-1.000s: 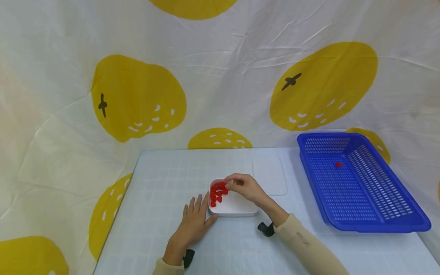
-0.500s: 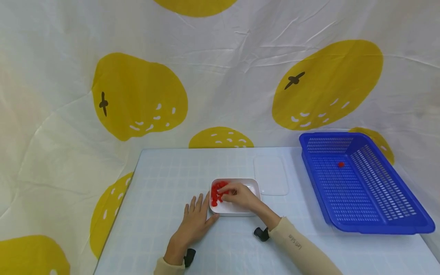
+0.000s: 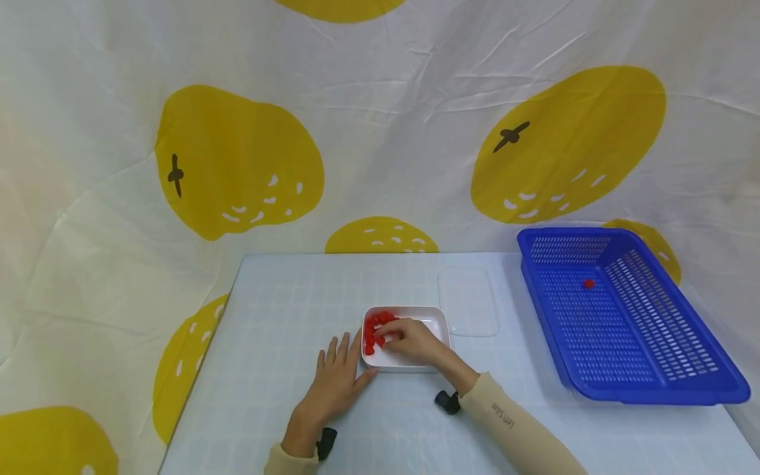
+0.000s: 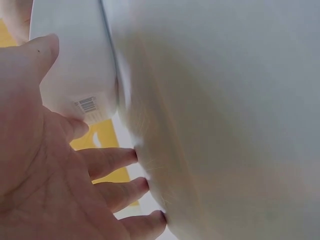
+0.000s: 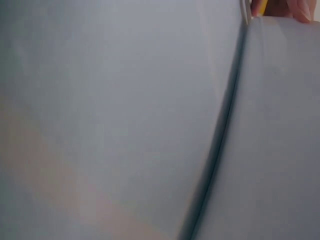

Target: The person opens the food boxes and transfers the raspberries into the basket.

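Note:
A shallow white box (image 3: 410, 369) stands mid-table, with several small red pieces (image 3: 369, 340) along its left and back inside. My left hand (image 3: 335, 382) lies spread against the box's left front corner, its thumb and index finger touching the wall. In the left wrist view, the same hand (image 4: 55, 145) shows its palm beside the box wall (image 4: 75, 55). My right hand (image 3: 412, 340) reaches into the box, thumb and index finger pinching one red piece among the others. The right wrist view has only some fingertips (image 5: 300, 7) at the box rim; the pinched piece is hidden there.
A clear flat lid (image 3: 468, 301) lies on the table (image 3: 291, 290) behind and right of the box. To the right stands a blue perforated basket (image 3: 629, 343) with one red piece (image 3: 588, 284) in it. A curtain with yellow fruit prints (image 3: 380, 152) hangs behind the table.
My right hand has moved down and left from the back pieces to a piece nearer the box's middle. My left hand has stayed at the box's corner.

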A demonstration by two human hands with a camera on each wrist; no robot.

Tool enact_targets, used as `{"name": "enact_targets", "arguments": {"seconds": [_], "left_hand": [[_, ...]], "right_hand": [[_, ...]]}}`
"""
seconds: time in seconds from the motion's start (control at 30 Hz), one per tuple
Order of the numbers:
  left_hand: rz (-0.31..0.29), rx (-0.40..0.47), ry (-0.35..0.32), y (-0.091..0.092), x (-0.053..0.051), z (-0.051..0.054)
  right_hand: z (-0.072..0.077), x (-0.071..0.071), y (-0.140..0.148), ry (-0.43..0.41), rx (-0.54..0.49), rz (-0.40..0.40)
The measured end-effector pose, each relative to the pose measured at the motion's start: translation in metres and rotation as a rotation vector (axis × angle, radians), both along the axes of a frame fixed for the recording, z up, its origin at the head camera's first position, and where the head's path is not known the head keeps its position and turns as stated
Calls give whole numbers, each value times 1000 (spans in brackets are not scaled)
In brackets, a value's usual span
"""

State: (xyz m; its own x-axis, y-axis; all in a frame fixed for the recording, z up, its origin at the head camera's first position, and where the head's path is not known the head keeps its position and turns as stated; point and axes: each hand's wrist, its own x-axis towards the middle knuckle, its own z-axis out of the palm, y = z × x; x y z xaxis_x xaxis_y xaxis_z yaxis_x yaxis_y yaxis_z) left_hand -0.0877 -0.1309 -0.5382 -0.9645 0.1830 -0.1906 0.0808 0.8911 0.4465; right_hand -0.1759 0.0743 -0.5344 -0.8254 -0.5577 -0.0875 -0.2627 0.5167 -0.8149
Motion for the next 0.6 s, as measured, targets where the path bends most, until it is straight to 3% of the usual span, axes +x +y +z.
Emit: {"name": "enact_targets", "arguments": {"seconds": [0.6], "left_hand": [[-7, 6, 3, -1, 0, -1]], "right_hand": [[-2, -1, 0, 41, 25, 27]]}}
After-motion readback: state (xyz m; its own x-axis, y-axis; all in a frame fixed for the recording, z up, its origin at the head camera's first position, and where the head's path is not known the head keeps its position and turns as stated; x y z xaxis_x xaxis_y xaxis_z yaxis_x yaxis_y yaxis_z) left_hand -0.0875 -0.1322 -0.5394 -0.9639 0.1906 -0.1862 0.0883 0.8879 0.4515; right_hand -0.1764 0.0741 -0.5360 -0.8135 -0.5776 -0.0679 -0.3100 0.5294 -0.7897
